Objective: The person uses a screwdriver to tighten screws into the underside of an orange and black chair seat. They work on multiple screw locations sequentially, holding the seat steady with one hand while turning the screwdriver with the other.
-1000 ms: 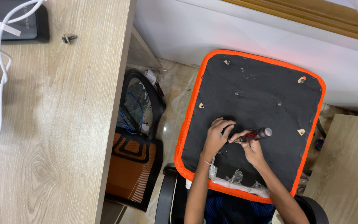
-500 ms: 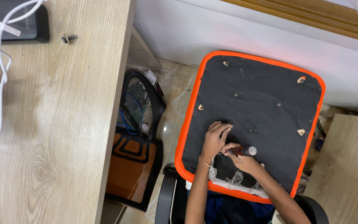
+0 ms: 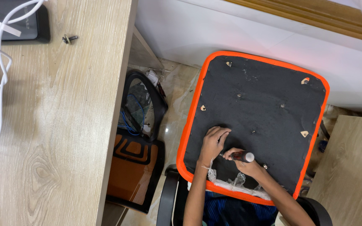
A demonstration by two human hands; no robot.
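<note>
Below, right hand [image 3: 244, 164] fingers clamped on screwdriver [image 3: 240, 156], left hand [image 3: 213, 142] fingers curled (holding nothing) on black seat panel [image 3: 265, 113] w/ orange trim.

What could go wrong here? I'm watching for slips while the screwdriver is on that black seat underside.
The screwdriver tip sits right beside the left hand's fingers; a slip could jab them. The seat panel rests on the person's lap, so it may tilt under pressure. The loose screw lies on the desk, out of reach.
</note>
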